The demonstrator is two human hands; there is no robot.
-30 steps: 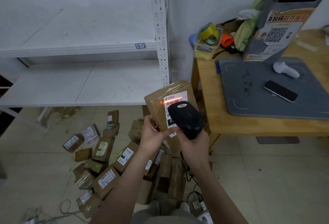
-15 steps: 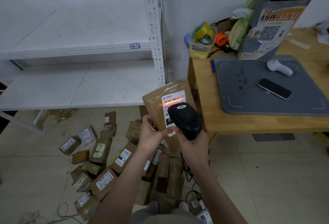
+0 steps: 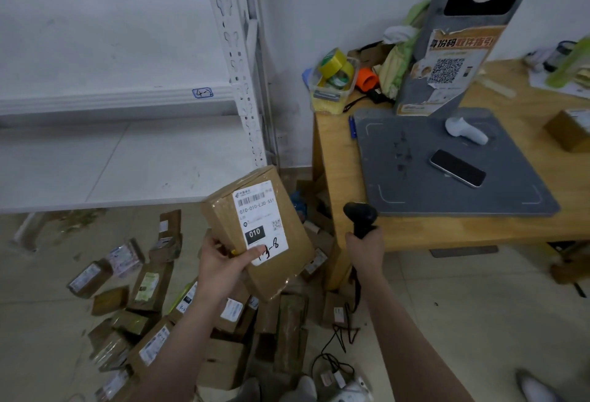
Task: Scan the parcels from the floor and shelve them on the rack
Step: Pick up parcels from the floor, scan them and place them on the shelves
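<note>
item: parcel [image 3: 258, 229]. brown carton, white label facing you, held tilted in the air just in front of the rack [image 3: 127, 162], above the floor pile [image 3: 150, 286].
grip: your left hand [image 3: 223, 261] clamps one lower corner only, thumb pressed across the label's bottom edge, other fingers curled behind.
item: scanner [image 3: 360, 218]. black, in your right hand [image 3: 364, 248], fingers wrapped tight round the handle, head turned away from the label, close to the table [image 3: 415, 232] edge.

risks, as judged:
- corner grip: the carton may pivot and drop onto the pile as you reach.
- no beam shows on the barcode; you may shelve it unread if the read failed.
- rack post [image 3: 245, 98] stands just right of the shelf opening; a carton corner may catch it.
- cable [image 3: 335, 347] trails among the parcels by your feet; it may snag.
</note>
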